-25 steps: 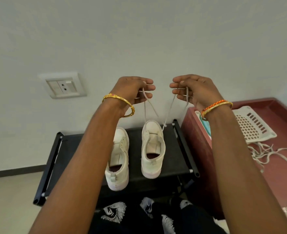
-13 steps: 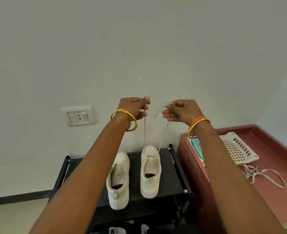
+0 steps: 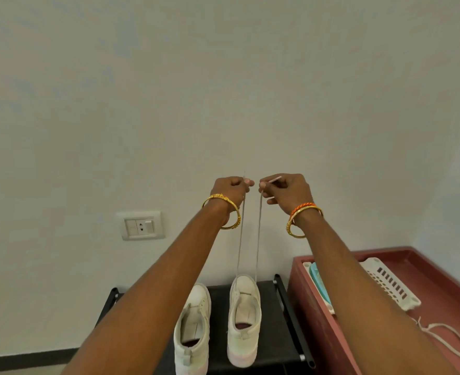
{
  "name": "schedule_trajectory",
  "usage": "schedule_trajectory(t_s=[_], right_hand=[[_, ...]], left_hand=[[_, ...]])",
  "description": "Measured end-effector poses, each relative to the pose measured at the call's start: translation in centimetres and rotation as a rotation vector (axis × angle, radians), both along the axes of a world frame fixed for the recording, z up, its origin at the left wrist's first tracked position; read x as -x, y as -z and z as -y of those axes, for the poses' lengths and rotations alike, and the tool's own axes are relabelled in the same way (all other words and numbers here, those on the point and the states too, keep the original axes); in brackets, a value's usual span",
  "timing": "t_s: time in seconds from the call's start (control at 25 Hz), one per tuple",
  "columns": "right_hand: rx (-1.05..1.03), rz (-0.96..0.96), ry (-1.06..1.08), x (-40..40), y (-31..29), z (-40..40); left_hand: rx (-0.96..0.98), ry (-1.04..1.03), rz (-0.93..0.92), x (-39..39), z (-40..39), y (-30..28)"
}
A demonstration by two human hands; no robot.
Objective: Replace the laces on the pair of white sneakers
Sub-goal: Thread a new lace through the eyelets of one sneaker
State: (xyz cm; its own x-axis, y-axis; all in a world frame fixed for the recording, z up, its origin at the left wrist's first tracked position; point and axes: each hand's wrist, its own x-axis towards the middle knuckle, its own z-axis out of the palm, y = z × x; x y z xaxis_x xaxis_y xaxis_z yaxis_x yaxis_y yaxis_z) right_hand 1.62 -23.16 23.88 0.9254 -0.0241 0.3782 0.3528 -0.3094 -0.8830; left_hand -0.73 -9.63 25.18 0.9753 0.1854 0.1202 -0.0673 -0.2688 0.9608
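Two white sneakers stand side by side on a black rack [image 3: 283,318], toes toward the wall. A white lace [image 3: 258,239] runs up from the toe end of the right sneaker [image 3: 243,323] in two taut strands. My left hand [image 3: 230,189] pinches the end of one strand and my right hand [image 3: 287,190] pinches the other, both raised high above the shoe and close together. The left sneaker [image 3: 193,328] has no lace in its eyelets and is partly hidden by my left forearm.
A dark red table [image 3: 440,272] stands right of the rack with a white slotted tray [image 3: 388,285], a teal item [image 3: 318,282] and a loose white lace [image 3: 445,336] on it. A wall socket [image 3: 141,226] is at the left.
Both hands rose higher above the right sneaker and came closer together, drawing the two lace strands longer and straighter. The camera tilted up toward the wall.
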Motion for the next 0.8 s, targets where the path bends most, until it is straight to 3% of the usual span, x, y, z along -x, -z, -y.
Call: schedule_trajectory(t_s=[0.2, 0.4, 0.8], right_hand=[[0.216, -0.033, -0.055, -0.6, -1.6, -0.9], [0.245, 0.015, 0.064, -0.9, -2.8, -0.3], [0.24, 0.013, 0.036, -1.4, -2.7, -1.4]], left_hand=[[0.013, 0.002, 0.026, -1.3, 0.7, 0.1], [0.094, -0.013, 0.039, -2.1, 0.5, 0.0], [0.032, 0.036, -0.019, -1.9, -0.1, -1.6]])
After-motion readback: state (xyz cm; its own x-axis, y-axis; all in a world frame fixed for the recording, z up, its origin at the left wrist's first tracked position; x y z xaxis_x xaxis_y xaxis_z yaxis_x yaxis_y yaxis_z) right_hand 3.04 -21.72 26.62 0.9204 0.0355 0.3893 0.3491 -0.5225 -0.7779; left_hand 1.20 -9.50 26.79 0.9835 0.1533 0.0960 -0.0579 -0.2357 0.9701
